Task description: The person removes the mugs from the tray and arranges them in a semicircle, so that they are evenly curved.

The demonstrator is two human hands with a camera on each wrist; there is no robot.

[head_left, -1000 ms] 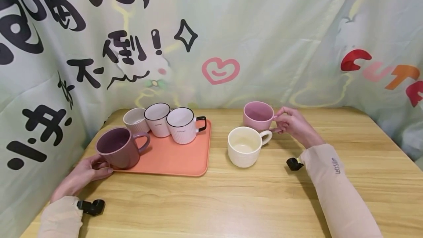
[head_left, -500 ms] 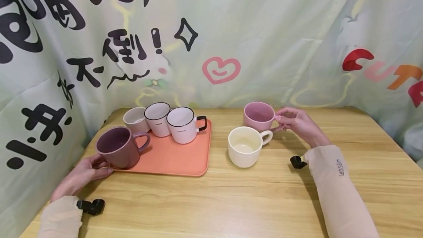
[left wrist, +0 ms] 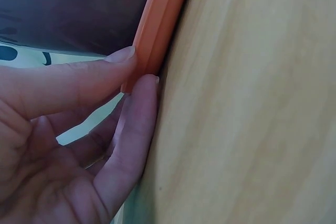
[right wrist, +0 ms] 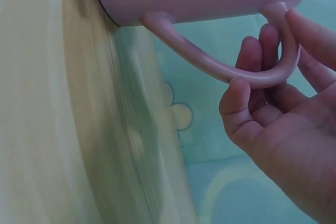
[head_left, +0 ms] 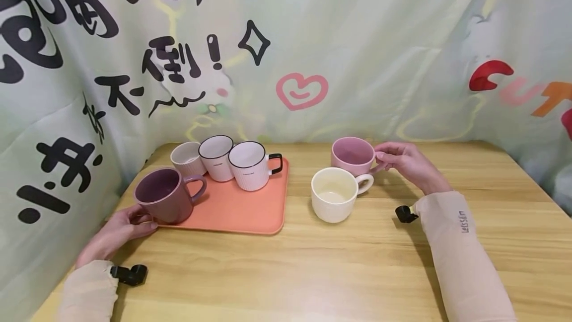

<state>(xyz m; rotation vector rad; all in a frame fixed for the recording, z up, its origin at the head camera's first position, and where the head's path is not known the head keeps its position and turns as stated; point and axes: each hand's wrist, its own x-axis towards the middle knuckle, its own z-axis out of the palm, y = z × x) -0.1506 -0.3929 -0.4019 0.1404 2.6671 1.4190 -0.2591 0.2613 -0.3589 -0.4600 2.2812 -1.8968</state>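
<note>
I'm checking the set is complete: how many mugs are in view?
6. Four on the orange tray: purple mug, ribbed cup, two black-rimmed mugs. Two on the table: cream mug, pink mug.

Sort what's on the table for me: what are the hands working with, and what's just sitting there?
In hand:
- pink mug, handle pinched by right hand
- orange tray, edge held by left hand

Sitting about:
- cream mug
- purple mug
- three white mugs on the tray
</note>
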